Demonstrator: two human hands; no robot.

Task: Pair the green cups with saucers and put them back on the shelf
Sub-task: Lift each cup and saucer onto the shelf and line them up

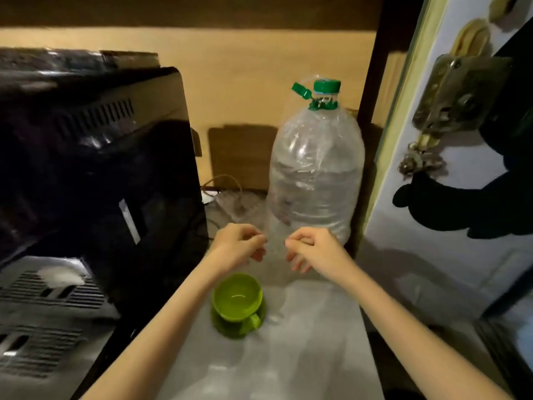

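A green cup [237, 297] stands upright on a green saucer [230, 327], its handle turned toward me and to the right. The pair rests on a pale shelf surface [302, 342]. My left hand [239, 243] hovers just beyond the cup, fingers loosely curled, holding nothing. My right hand [313, 248] hangs at the same height to the right of the cup, fingers also loosely curled and empty. Both hands are clear of the cup and close to the base of a big bottle.
A large clear plastic water bottle [315, 168] with a green cap stands behind the hands. A black appliance [95, 157] with vents fills the left side. A white door [450, 197] with a metal latch and a dark hanging cloth is at the right.
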